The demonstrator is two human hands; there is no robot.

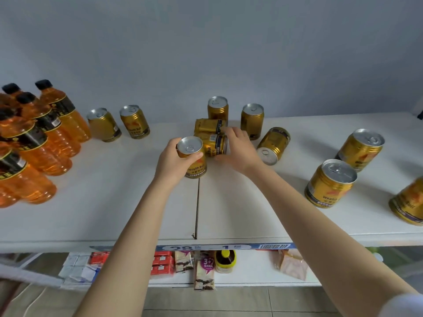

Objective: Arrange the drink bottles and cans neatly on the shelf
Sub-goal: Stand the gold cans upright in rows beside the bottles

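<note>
The job looks about half done. The orange bottles [45, 133] stand upright in a cluster at the left end of the shelf [114, 202], loosely packed rather than in clean rows, so they seem largely dealt with. The cans are the work that is left. The left hand [170, 164] is wrapped round an upright can [193, 160] near the middle of the shelf. Just beside it, the right hand [238, 149] curls over the nearer fallen can [211, 146], which lies on its side. A second fallen can [207, 125] lies touching it on the far side. A third fallen can [273, 145] lies to the right, its lid towards the front edge. Two back cans [218, 108] [251, 121] stand upright near the back edge, and a left pair [104, 124] [134, 121] stands near the bottles. Three right-end cans [360, 149] [330, 183] [407, 202] stand scattered and well apart towards the right end. By my reckoning, the fallen cans need righting and all the cans need gathering into one even row or block.
</note>
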